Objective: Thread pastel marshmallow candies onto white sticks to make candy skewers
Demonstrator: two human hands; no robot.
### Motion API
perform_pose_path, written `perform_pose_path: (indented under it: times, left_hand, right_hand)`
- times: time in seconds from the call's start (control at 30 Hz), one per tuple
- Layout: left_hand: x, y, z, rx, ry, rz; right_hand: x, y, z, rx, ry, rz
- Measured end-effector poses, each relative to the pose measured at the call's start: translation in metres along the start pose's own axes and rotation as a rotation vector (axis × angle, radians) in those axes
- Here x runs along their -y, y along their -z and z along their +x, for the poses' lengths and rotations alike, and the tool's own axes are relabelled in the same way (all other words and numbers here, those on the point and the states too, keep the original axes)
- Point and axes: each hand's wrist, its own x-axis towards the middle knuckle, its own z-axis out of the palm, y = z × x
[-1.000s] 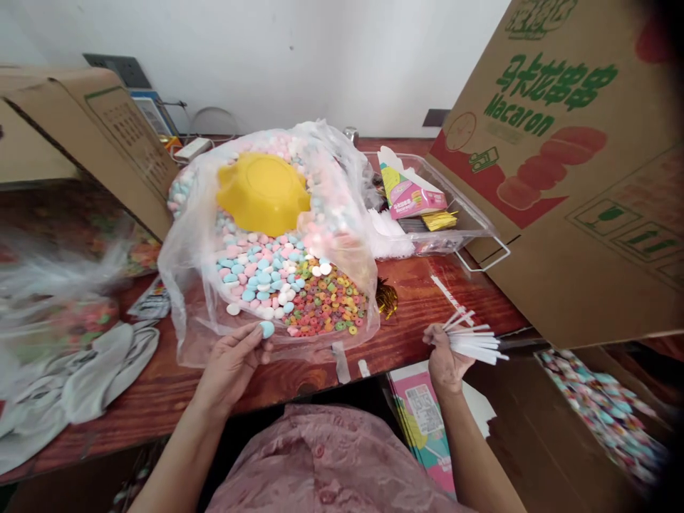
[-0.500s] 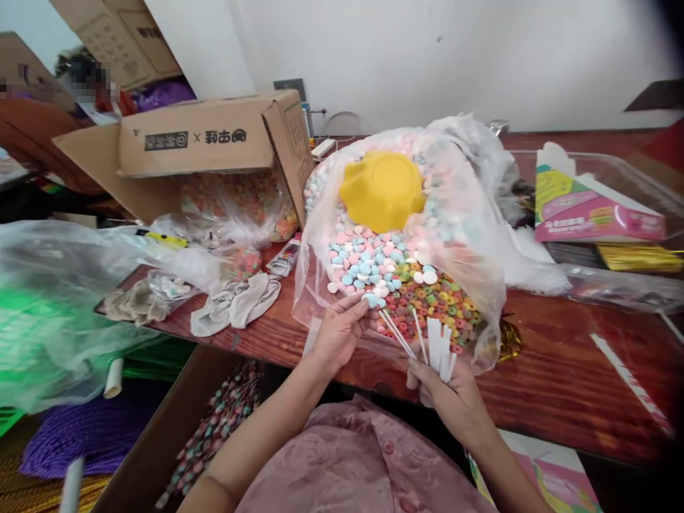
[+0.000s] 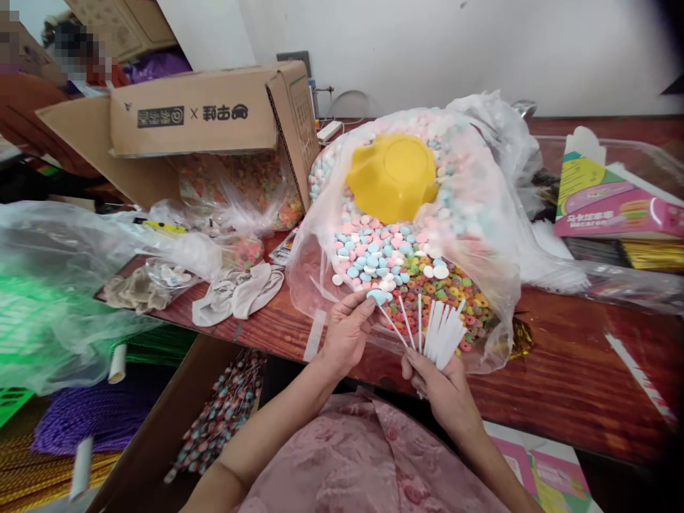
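White sticks: fanned bundle, frame centre, gripped in right hand. Left hand fingers pinch blue candy beside stick tips, over candy bag on bench.

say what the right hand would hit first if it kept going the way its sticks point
Most likely the pile of ring sweets in the clear bag. The right hand holds white sticks fanned up and away toward it, their tips already over that pile, though depth is hard to judge.
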Motion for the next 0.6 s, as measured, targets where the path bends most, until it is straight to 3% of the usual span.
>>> perform_pose_path:
  times: [0.23,0.33,0.6]
  left_hand:
    - [0.007,0.005,0.001,-0.013,-0.014,-0.007]
    - [0.010,0.007,0.000,-0.017,-0.096,0.078]
    - [-0.003,0.020,0.002,0.217,-0.668,0.940]
  right_hand:
    - [-0.006,-0.005,-0.001,-0.043,0.015,0.076]
    - [-0.007,-0.008,-0.003,-0.103,0.035,0.098]
    - [0.000,-0.012,-0.014,-0.169,0.190,-0.112]
